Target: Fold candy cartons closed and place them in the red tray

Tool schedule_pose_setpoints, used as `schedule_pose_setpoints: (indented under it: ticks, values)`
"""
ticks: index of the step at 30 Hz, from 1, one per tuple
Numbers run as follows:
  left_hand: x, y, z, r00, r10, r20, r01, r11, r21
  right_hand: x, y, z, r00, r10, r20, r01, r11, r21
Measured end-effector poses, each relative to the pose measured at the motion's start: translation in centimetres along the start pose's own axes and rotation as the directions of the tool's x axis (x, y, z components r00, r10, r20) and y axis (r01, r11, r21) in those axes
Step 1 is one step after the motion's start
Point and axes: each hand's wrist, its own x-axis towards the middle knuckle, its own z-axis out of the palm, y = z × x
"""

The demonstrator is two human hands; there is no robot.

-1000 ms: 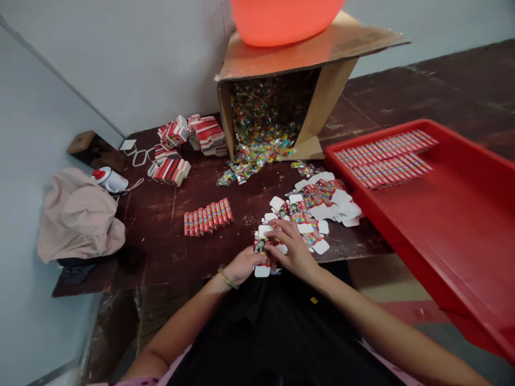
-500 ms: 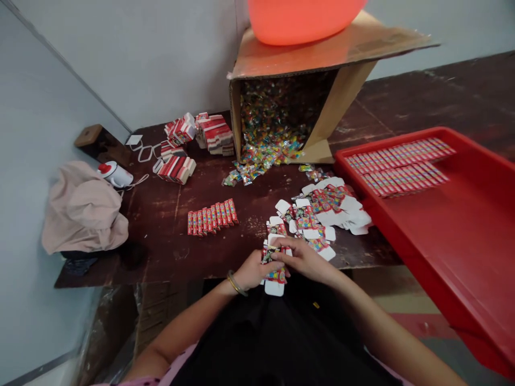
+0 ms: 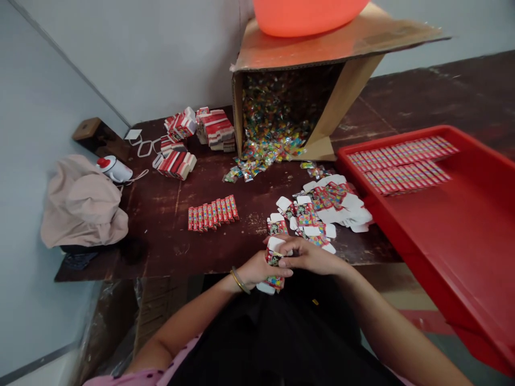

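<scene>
At the table's front edge, my left hand (image 3: 259,269) is wrapped round a small printed candy box (image 3: 274,258) with white end flaps. My right hand (image 3: 316,257) has its fingers bent in at the box's upper end, gripping it by the flap; the fingertips are partly hidden. Just beyond my hands lies a loose pile of unfilled printed boxes (image 3: 306,214), flaps sticking out. Left of that, a row of closed small boxes (image 3: 213,213) stands side by side on the table.
A cardboard carton (image 3: 330,123) lies on its side, spilling wrapped candies (image 3: 265,153). The red tray (image 3: 426,241) at right holds two rows of boxes. Bundled flat boxes (image 3: 215,128), a white bottle (image 3: 116,169) and a beige cloth (image 3: 86,203) are at left. An orange basin (image 3: 309,16) tops the carton.
My left hand has tilted the candy box and closed further round it. My right fingers have curled in at its upper end. The view has shifted slightly.
</scene>
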Motion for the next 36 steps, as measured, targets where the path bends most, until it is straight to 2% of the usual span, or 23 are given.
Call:
schedule_pose_setpoints:
  ticks: [4, 6, 10, 14, 19, 20, 22, 25, 27, 28, 32, 36]
  values:
    - [0.0, 0.2, -0.8, 0.975, 0.213, -0.064, -0.199, 0.964, 0.175, 0.0, -0.2, 0.4, 0.998, 0.012, -0.066, -0.018, 0.996, -0.087]
    - [-0.4, 0.3, -1.2, 0.964, 0.260, -0.049, -0.246, 0.951, 0.189, 0.0, -0.3, 0.6, 0.992, 0.004, -0.124, -0.019, 0.993, -0.121]
    - [-1.3, 0.1, -2.2, 0.961, 0.270, -0.058, -0.263, 0.959, 0.104, -0.4, 0.1, 2.0, 0.968, 0.012, -0.249, -0.037, 0.995, -0.097]
    - [-1.6, -0.8, -2.9, 0.976, 0.215, 0.018, -0.212, 0.973, -0.093, -0.8, 0.4, 4.5, 0.920, 0.026, -0.391, -0.016, 0.999, 0.030]
    - [-1.4, -1.3, -2.0, 0.971, 0.223, -0.082, -0.229, 0.972, -0.059, -1.5, 0.3, 5.9, 0.929, 0.058, -0.366, -0.030, 0.996, 0.083]
    - [-1.4, -1.3, -1.7, 0.964, 0.237, -0.118, -0.245, 0.968, -0.052, -1.6, 0.4, 6.1, 0.914, 0.066, -0.401, -0.040, 0.997, 0.073]
    - [-1.5, -1.4, -1.2, 0.942, 0.275, -0.191, -0.286, 0.958, -0.034, -1.7, 0.7, 6.6, 0.846, 0.105, -0.523, -0.055, 0.992, 0.110]
    - [-2.0, -1.7, -0.8, 0.874, 0.388, -0.292, -0.391, 0.919, 0.051, -1.8, 1.2, 7.6, 0.742, 0.195, -0.641, -0.012, 0.960, 0.278]
    - [-2.4, -2.1, -0.9, 0.841, 0.450, -0.302, -0.423, 0.893, 0.153, -1.9, 1.4, 8.3, 0.724, 0.223, -0.653, 0.007, 0.944, 0.330]
    - [-2.6, -2.3, -1.0, 0.839, 0.458, -0.293, -0.414, 0.888, 0.203, -2.1, 1.5, 8.6, 0.722, 0.224, -0.655, 0.001, 0.946, 0.325]
    - [-3.5, -2.9, -1.5, 0.879, 0.406, -0.249, -0.329, 0.896, 0.299, -2.7, 1.6, 9.4, 0.716, 0.245, -0.654, -0.047, 0.951, 0.304]
    - [-3.8, -2.9, -1.2, 0.893, 0.383, -0.236, -0.316, 0.908, 0.276, -3.3, 1.7, 9.6, 0.724, 0.323, -0.610, -0.046, 0.904, 0.424]
